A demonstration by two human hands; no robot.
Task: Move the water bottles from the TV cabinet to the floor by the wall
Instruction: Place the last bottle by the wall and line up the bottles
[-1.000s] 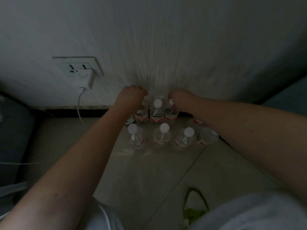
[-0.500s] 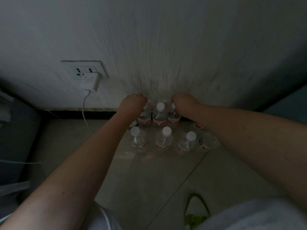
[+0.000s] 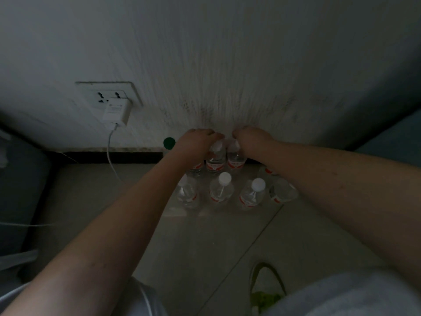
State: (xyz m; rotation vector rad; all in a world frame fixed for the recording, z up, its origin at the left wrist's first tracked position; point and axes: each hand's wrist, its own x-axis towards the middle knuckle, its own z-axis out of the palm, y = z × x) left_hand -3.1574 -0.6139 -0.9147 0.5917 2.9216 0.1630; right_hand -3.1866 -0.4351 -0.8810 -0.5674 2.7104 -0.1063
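While both our hands curl over the back-row bottle tops, the left hand [image 3: 196,142] gripping a hidden bottle and the right hand [image 3: 252,139] gripping the rightmost back bottle [image 3: 235,156], we should set them down upright against the wall [image 3: 205,65] before letting go. Front row bottles [image 3: 222,190] stand capped on the floor [image 3: 216,242], holding clear water.

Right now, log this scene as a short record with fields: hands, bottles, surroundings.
left hand: curled over the tops of the back-row bottles at the wall
right hand: curled over the back-row bottle tops beside it
clear plastic water bottles with white caps and red labels: upright on the floor in two rows
grey tiled floor: bottles stand on it
white wall charger: plugged into the socket, cable hanging down
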